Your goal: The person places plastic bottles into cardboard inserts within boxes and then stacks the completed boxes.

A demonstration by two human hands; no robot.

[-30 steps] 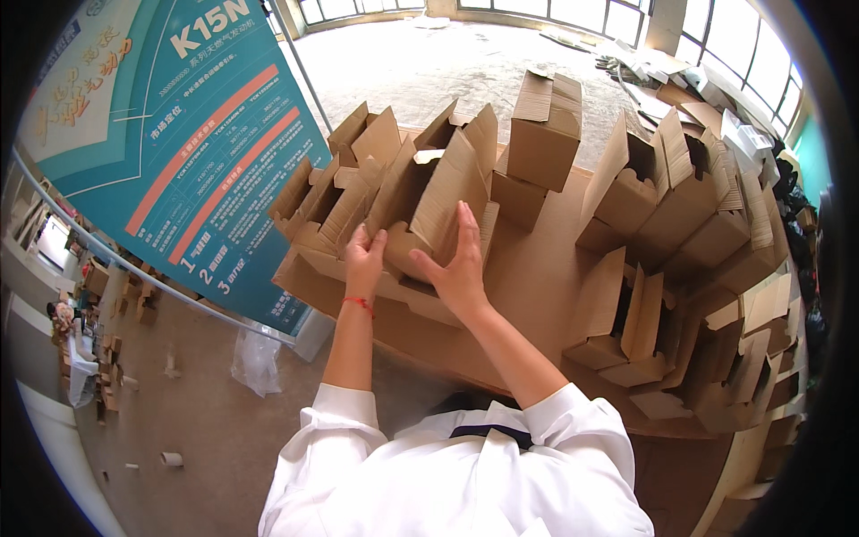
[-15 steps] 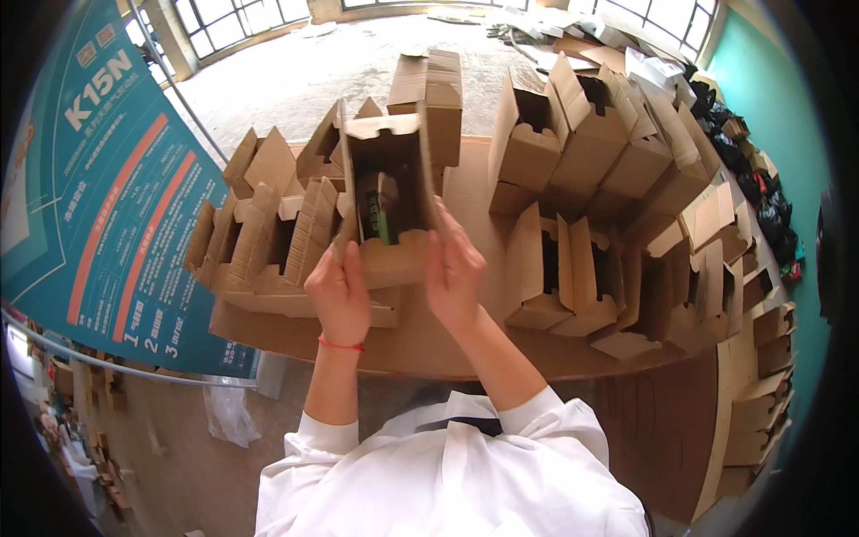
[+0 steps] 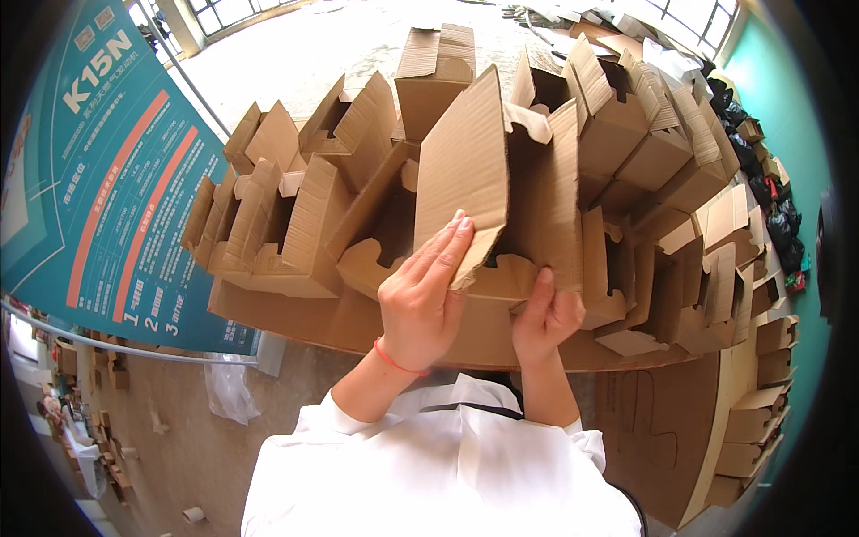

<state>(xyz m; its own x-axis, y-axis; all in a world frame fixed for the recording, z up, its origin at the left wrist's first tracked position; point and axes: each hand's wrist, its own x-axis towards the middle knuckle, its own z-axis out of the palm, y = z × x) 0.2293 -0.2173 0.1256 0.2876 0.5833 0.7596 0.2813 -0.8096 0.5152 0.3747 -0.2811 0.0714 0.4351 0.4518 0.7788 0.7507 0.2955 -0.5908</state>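
Observation:
An open-topped cardboard box with upright flaps is right in front of me, tilted slightly. My left hand lies against its left flap, fingers stretched out flat along the cardboard; the thumb is mostly hidden. At the front right lower corner, my right hand grips the box, thumb pressed on the front wall and fingers curled underneath. Directly left of it stands another open cardboard box with a dark inside, partly covered by the box I handle. What lies inside either box cannot be made out.
More open boxes stand at the left and right of the cardboard-covered tabletop. A taller box is at the back. A blue-green banner stands on the left; black bags line the green wall.
Both hands have moved right, off the box holding a green item, onto another box. An open box now stands left of them. My left fingers now lie across a flap.

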